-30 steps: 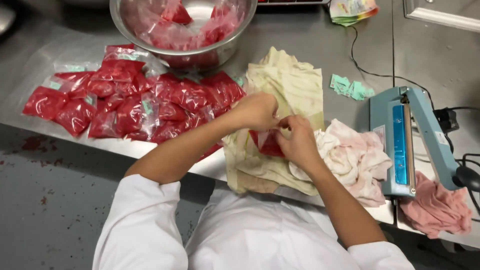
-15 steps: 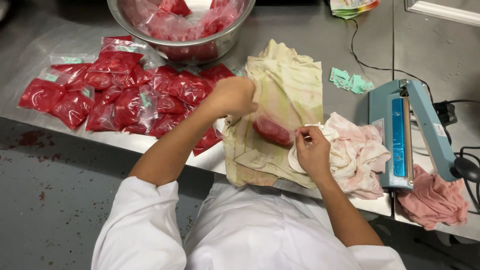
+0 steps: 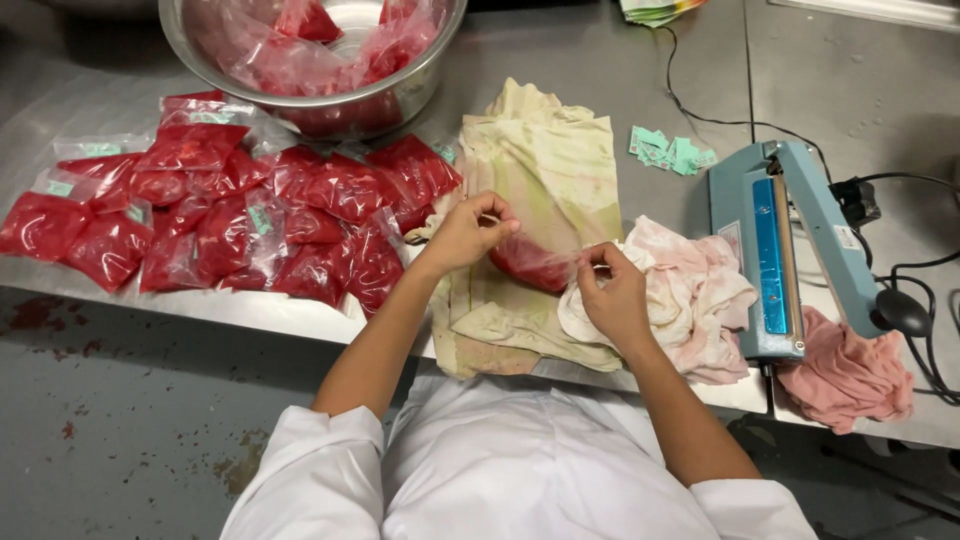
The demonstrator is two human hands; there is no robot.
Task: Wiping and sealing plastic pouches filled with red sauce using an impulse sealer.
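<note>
The left hand (image 3: 462, 235) and the right hand (image 3: 612, 295) are apart, each pinching one end of a small clear plastic bag of red filling (image 3: 530, 263) and stretching it between them just above a stained yellowish cloth (image 3: 545, 170) spread on the steel table (image 3: 640, 110). The fingers of both hands are closed on the bag's film, the left at the end nearer the pile, the right at the loose, empty-looking end.

To handle this well, it seems best to keep the film taut and flat, with the red filling pushed toward the left end so the right end stays clean and free of creases; a wet or wrinkled mouth would likely close badly. A light, even pinch should be enough, since squeezing the bulge could push filling toward the open side.

The bag is transparent and thin, its filling deep red and glossy, gathered in a soft lump. Left of the hands lies a heap of similar filled red bags (image 3: 230, 215), and a steel bowl (image 3: 420, 90) behind holds more. A blue heat sealer (image 3: 775, 255) stands to the right, beside a pale pink rag (image 3: 700, 290)
</note>
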